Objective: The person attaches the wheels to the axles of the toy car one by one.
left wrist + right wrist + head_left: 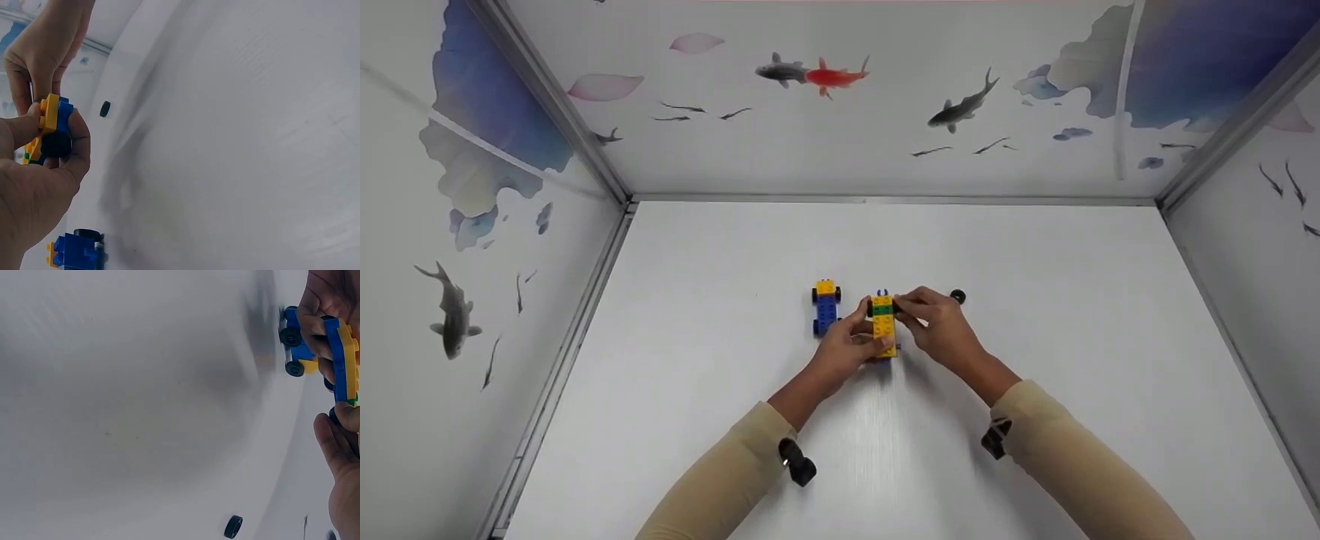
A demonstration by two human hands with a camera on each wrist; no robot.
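My left hand [844,351] grips a toy brick car [883,326] with a yellow studded top, a green strip near its far end and a blue base, best seen in the right wrist view. Black wheels sit on its left side; one wheel [56,144] shows clearly in the left wrist view. My right hand [941,322] pinches a black wheel [333,416] against the car's far right side. Whether that wheel is seated on its axle is hidden by the fingers. At the near right side a bare axle end [898,347] sticks out.
A second brick car [826,307], blue with a yellow end and black wheels, stands on the white table just left of the left hand. One loose black wheel [958,296] lies beyond the right hand. Printed panels [885,150] wall the table at the back and sides.
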